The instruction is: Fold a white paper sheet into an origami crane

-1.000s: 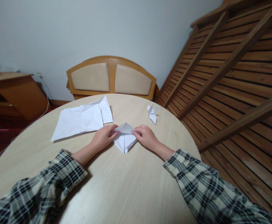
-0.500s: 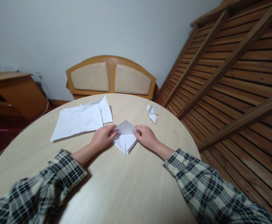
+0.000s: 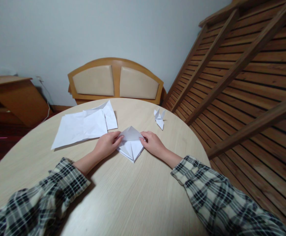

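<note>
A white folded paper (image 3: 131, 144) lies on the table in a diamond shape, one point toward me and one away. Its upper part is a greyish triangle, and creased flaps show below it. My left hand (image 3: 108, 143) pinches the left corner between thumb and fingers. At the right corner, my right hand (image 3: 153, 143) grips the paper the same way. Beyond my right hand stands a small white origami crane (image 3: 159, 118). White paper sheets (image 3: 84, 126), creased and overlapping, lie beyond my left hand.
The round wooden table (image 3: 123, 203) fills the foreground. Behind it, a padded headboard (image 3: 116, 78) leans near the wall. Slatted wooden boards (image 3: 251, 72) rise on the right. A brown desk (image 3: 17, 98) stands at the far left.
The lower flaps of the folded paper have shifted, with the left-hand layers now spread apart slightly. Both hands keep their hold at the corners.
</note>
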A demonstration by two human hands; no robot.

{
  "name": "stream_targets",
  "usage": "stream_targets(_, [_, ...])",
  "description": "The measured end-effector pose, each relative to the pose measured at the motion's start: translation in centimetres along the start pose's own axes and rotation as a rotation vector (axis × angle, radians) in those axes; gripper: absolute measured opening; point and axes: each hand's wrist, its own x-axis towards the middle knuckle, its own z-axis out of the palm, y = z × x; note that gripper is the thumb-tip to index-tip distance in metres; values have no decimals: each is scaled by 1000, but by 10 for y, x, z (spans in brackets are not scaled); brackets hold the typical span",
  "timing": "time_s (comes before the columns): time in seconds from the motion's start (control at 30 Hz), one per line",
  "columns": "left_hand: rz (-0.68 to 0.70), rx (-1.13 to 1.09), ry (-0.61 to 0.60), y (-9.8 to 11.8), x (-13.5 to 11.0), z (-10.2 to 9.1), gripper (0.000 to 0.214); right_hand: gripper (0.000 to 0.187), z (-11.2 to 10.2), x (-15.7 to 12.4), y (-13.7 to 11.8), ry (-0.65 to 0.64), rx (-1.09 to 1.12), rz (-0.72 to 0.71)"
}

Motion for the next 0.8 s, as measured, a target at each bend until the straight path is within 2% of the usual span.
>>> stream_targets(0.33, [-29,-154,-43,1,0,-4,56,16,2,0,3,51,18,34])
stream_targets(0.47, [26,-226,-56,2,0,-4,53,13,2,0,4,75,42,57])
stream_targets(0.6, [96,-392,-73,0,0,-3,45,11,3,-1,6,97,59,98])
stream_targets(0.8, [138,-511,-133,-2,-1,-2,40,9,4,-1,9,111,87,116])
